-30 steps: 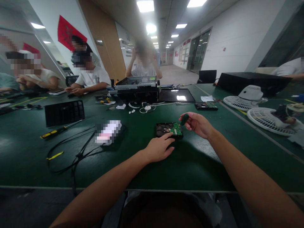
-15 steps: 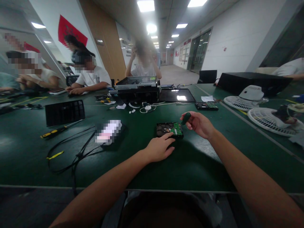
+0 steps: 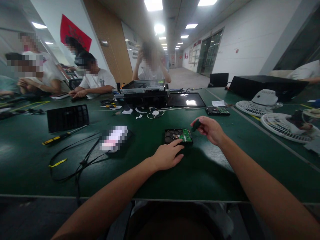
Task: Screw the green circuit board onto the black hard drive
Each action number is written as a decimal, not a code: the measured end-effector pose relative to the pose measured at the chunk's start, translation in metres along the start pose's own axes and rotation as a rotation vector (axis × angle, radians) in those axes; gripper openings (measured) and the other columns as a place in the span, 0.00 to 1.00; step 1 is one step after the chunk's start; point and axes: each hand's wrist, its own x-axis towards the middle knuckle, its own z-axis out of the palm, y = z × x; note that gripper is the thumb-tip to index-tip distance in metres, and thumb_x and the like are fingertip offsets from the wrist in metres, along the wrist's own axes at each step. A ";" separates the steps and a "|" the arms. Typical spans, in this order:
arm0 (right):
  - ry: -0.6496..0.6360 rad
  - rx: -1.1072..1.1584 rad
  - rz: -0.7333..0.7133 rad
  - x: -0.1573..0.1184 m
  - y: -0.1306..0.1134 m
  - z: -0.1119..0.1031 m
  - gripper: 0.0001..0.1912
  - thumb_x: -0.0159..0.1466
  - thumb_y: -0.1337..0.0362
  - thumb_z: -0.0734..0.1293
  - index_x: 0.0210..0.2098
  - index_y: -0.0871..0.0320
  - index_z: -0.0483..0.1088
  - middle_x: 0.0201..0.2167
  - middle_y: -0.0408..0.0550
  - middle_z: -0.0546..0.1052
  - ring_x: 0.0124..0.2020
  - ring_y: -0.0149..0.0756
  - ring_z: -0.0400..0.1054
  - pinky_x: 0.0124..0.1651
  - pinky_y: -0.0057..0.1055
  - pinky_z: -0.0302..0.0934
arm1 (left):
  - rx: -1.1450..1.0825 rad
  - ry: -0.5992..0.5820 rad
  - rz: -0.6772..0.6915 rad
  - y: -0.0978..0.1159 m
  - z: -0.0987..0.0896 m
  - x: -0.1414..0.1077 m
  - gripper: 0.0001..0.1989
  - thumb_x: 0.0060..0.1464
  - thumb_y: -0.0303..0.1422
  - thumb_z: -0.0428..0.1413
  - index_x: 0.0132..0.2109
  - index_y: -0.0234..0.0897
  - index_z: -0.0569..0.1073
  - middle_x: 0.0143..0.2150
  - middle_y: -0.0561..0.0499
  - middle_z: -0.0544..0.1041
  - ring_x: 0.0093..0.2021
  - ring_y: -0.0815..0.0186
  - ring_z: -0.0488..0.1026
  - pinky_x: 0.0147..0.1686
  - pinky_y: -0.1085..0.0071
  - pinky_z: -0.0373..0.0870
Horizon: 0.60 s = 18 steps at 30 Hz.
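A hard drive with a green circuit board facing up lies on the green table in front of me. My left hand rests at its near edge, fingers spread, with the fingertips touching the board side. My right hand is raised just right of the drive, its fingers closed on a small dark green object. What that object is cannot be made out clearly.
Left are a screwdriver, black cables, a dark panel and a lit phone. Farther back are an open metal case, a second drive and a flat screen. Fan grilles stand right. People sit beyond.
My right hand has shifted very slightly, and the dark green object in its fingers is turned a little. My left hand and the drive have stayed in place.
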 end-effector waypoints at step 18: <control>0.026 -0.118 -0.050 0.000 -0.002 -0.005 0.16 0.65 0.54 0.67 0.36 0.60 0.82 0.38 0.54 0.82 0.24 0.30 0.58 0.24 0.31 0.45 | -0.001 -0.006 -0.006 0.000 -0.001 0.001 0.25 0.73 0.45 0.48 0.69 0.42 0.68 0.78 0.46 0.58 0.58 0.51 0.79 0.53 0.54 0.80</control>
